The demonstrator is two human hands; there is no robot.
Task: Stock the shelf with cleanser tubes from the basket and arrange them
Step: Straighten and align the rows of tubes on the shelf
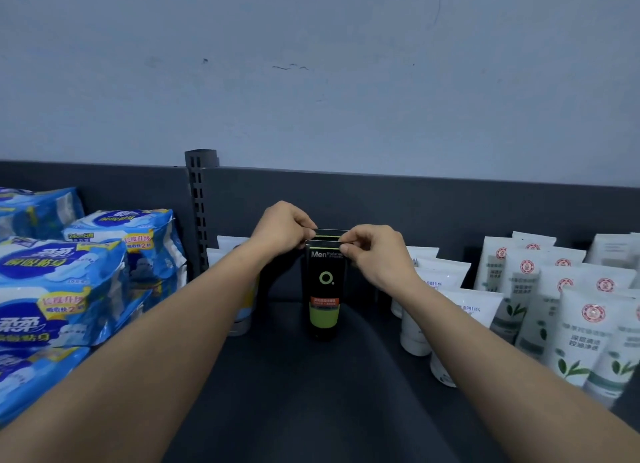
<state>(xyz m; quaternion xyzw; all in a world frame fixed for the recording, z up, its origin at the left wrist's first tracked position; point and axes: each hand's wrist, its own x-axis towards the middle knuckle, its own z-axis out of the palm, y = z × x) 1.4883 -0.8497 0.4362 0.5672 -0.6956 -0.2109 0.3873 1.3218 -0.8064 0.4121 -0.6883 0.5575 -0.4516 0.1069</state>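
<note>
A black cleanser tube [324,289] with a green band and white lettering stands cap-down in the middle of the dark shelf [294,376]. A second black tube [330,233] stands right behind it, only its top edge showing. My left hand [282,228] pinches the top edge of the rear tube from the left. My right hand [375,251] pinches the top edge of the front tube from the right. The basket is out of view.
White tubes [446,310] stand in rows to the right, and more white tubes with red seals [585,327] fill the far right. Blue packets [59,282] are stacked on the left past a slotted upright post [197,213]. Pale tubes [242,310] stand behind my left forearm.
</note>
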